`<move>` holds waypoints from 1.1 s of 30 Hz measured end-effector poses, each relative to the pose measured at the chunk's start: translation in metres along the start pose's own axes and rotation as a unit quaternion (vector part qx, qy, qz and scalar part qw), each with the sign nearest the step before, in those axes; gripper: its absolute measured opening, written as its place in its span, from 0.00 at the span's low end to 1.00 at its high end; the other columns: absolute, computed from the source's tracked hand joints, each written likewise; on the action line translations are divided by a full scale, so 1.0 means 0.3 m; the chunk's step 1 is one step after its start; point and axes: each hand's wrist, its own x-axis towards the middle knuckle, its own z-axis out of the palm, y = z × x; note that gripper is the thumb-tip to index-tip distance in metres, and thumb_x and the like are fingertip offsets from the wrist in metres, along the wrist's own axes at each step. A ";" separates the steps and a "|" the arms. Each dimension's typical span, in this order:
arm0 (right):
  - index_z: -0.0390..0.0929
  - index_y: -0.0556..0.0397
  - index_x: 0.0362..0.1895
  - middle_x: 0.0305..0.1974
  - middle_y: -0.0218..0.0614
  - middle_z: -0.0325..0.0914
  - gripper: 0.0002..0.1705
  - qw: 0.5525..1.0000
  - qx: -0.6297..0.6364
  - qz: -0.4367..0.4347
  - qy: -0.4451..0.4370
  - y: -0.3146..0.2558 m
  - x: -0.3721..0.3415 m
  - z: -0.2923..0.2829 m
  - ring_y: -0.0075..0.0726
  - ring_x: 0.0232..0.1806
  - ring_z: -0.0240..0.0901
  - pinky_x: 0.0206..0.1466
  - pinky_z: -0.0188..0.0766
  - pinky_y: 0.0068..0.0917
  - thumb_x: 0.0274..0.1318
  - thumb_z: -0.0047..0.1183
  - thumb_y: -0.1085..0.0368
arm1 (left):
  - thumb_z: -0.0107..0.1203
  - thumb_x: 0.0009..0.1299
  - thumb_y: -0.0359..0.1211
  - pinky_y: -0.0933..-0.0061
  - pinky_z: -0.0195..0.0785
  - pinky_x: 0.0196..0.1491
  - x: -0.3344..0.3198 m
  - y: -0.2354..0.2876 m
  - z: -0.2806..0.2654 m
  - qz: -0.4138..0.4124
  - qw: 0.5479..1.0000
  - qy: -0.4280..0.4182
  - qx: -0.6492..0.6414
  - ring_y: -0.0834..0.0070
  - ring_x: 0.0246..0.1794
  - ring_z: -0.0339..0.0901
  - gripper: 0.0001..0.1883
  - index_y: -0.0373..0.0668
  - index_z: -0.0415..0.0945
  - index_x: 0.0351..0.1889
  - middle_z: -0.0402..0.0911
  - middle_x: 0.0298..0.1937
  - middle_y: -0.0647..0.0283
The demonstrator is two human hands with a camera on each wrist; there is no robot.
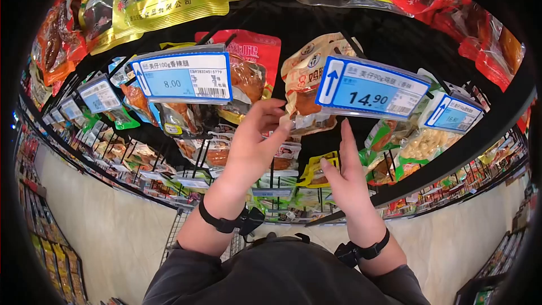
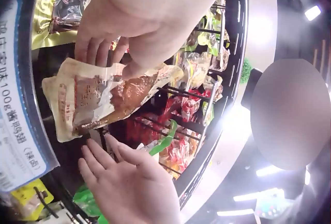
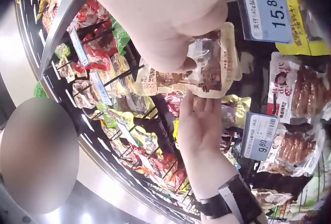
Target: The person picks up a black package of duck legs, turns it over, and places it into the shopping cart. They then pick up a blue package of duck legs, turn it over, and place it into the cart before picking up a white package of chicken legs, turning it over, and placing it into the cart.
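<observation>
A cream packaged-meat pouch (image 1: 305, 87) hangs among the racks, partly hidden by a price tag. My left hand (image 1: 251, 147) pinches its lower left edge in the head view. The left wrist view shows the pouch (image 2: 103, 97) tilted, with the left hand (image 2: 139, 22) at its upper edge, thumb against it. Beside the pouch, my right hand (image 1: 349, 183) is raised with straight fingers; its palm (image 2: 137, 190) faces the left wrist camera. In the right wrist view, the right hand (image 3: 165, 22) overlaps the pouch (image 3: 212, 71), and contact is unclear; the left hand (image 3: 199, 131) is below.
Blue-edged price tags (image 1: 183, 76) (image 1: 372, 87) stick out in front of the pouches. Yellow and red packs (image 1: 169, 5) hang above, with more hooked packs (image 1: 418, 141) at right and below. A wire cart (image 1: 175, 231) stands beside the person, and a dark shelf rail curves at right.
</observation>
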 end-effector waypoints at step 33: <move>0.71 0.58 0.59 0.46 0.35 0.80 0.19 0.913 0.392 0.050 -0.102 -0.153 -0.075 -0.052 0.27 0.40 0.78 0.44 0.76 0.27 0.67 0.50 0.66 | 0.56 0.71 0.26 0.77 0.69 0.52 -0.213 0.256 0.082 0.000 0.996 0.014 -0.089 0.81 0.48 0.77 0.15 0.34 0.73 0.55 0.82 0.50 0.62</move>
